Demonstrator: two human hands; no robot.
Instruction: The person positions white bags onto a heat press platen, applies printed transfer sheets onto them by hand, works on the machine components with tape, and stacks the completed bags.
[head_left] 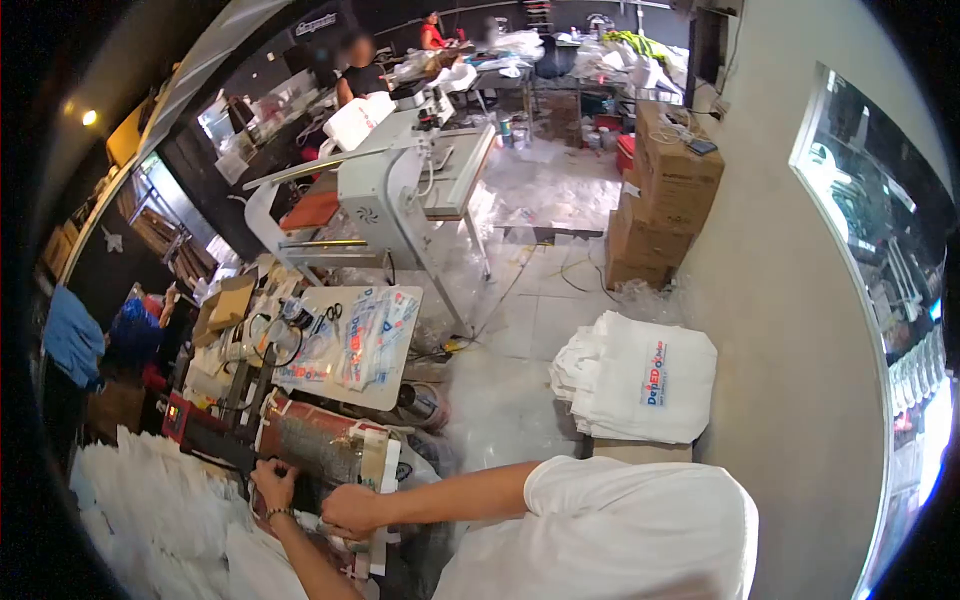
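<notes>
My left hand [272,485], with a bracelet at the wrist, is closed at the near edge of a heat press [315,437] that has a worn reddish-brown flat top. Dark material shows by its fingers; what they grip I cannot make out. To its right, my right hand [352,512] is curled into a fist low over the press's near side. White fabric [312,522] lies between and under the hands, and the fist hides whatever is in it. A big pile of white cloth [150,510] lies left of my left hand.
Beyond the press, a board [400,375] bears printed transfer sheets [365,340] and scissors [327,317]. Stacked white printed shirts [640,375] sit at right, cardboard boxes [670,190] behind them. A large white machine [385,195] stands ahead. Two people are farther back.
</notes>
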